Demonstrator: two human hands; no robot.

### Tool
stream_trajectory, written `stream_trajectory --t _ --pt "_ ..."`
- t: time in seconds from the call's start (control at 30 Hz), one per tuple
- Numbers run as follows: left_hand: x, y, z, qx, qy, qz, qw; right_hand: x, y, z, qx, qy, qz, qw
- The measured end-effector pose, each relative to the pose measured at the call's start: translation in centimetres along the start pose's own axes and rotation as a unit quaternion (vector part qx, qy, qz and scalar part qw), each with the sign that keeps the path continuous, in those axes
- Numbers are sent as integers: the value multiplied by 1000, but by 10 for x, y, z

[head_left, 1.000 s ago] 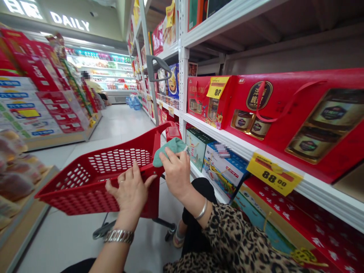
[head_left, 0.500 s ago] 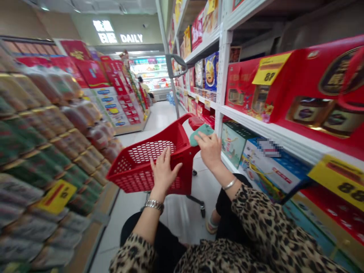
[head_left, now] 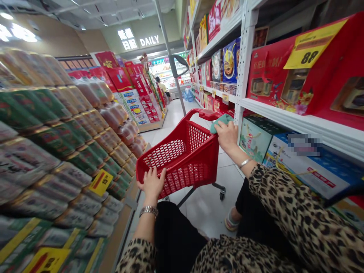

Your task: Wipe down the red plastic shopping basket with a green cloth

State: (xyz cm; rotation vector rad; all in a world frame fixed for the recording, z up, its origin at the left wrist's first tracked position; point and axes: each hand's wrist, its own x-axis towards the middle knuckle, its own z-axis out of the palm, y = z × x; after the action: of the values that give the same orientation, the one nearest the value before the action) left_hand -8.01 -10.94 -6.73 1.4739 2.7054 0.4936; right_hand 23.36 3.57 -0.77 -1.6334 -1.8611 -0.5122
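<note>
My left hand [head_left: 152, 185] grips the near rim of a red mesh shopping trolley basket [head_left: 196, 170], fingers spread over the edge. My right hand [head_left: 226, 136] rests on the basket's right rim, holding a folded green cloth [head_left: 222, 123] against it. The basket stands on a wheeled frame with a caster [head_left: 222, 193] showing beneath. A tall grey pole with a looped grip [head_left: 174, 62] rises beyond its far end. The basket's inside shows nothing in it.
Shelves of red gift boxes with yellow price tags [head_left: 309, 49] line the right. Stacked wrapped packs [head_left: 68, 163] line the left. A tiled aisle [head_left: 170, 125] runs ahead to a lit refrigerated display [head_left: 167, 72], where a person [head_left: 162, 85] stands. My sandalled foot [head_left: 231, 223] shows below.
The view has swung right and moved along the aisle, with the shelves sliding past. Both hands stay on the basket rim, and the green cloth stays in my right hand.
</note>
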Motion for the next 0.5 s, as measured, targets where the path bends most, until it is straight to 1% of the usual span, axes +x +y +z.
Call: stream_trajectory --t 0.13,0.3,0.4,0.5 --pt "-4 8 11 -18 -20 -8 1000 -26 -31 0 11 -45 -25 999" --pt "1 25 20 -45 -33 -5 998 -69 -75 6 84 -105 -73 988" --pt "7 34 25 -72 -46 17 996 -86 -97 13 125 -139 -103 977" --pt "10 39 28 -100 -50 66 992 -90 -103 19 139 -152 -108 973"
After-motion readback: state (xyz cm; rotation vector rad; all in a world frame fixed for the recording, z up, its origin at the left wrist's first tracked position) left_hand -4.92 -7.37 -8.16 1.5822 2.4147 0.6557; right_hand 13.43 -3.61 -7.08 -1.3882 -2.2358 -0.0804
